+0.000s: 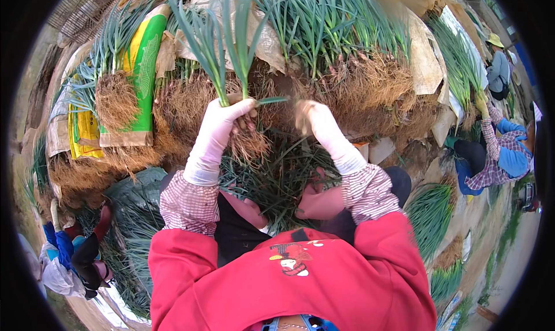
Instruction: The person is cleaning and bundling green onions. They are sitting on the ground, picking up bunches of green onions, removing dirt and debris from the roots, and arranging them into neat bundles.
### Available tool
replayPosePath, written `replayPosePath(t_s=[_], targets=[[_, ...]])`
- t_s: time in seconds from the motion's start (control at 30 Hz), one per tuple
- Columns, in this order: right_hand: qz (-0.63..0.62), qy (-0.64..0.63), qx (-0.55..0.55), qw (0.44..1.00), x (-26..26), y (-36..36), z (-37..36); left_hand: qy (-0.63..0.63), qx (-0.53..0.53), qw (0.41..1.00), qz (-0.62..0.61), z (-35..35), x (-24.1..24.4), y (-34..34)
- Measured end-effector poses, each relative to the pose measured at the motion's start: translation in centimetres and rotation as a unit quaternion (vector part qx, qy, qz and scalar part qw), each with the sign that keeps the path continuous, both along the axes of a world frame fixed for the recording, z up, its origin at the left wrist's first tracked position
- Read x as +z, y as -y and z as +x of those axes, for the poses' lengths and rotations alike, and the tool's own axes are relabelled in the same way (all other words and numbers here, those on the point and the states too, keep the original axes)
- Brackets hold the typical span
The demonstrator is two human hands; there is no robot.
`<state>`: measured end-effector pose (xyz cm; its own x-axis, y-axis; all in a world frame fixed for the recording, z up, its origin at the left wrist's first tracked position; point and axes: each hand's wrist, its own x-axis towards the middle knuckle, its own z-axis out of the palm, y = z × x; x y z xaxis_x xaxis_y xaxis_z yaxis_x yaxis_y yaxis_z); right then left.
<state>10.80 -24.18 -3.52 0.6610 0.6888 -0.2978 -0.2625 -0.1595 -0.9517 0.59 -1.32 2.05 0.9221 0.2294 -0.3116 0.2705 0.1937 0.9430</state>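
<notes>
My left hand point(230, 114), in a pale pink glove, is closed around a small bunch of leafy green seedlings point(243, 53). Their leaves point up and away from me, and their reddish stem bases and brown roots point(250, 144) hang below the fist. A single leaf sticks out to the right from this hand. Across a small gap, my right hand point(310, 116) is raised, gloved and blurred; its fingers look curled, and I cannot tell if anything is in them. Behind both hands lie rows of similar plants point(329, 32) with matted brown roots point(373, 82) facing me.
Loose green leaves point(282, 179) cover the ground between my boots point(323, 201). A green and yellow sack point(147, 66) lies at the left under a bunch of plants. One person point(503, 149) handles plants at the right; others sit farther back and at lower left point(82, 257).
</notes>
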Motion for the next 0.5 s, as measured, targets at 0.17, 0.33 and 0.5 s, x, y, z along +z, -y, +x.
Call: replayPosePath(t_s=[0.17,0.33,0.5], targets=[[-0.319,0.401,0.090,0.854,3.1,-1.3,2.7,0.014,0.043,0.999,-0.004,0.6,-1.7,-0.7],[-0.312,0.484,0.006,0.817,0.9,-5.5,7.8,0.014,0.084,0.996,-0.038,1.4,-2.9,1.1],[-0.169,0.359,0.000,0.918,4.8,-3.1,-1.1,0.028,0.138,0.990,0.028,1.5,-6.5,1.8]])
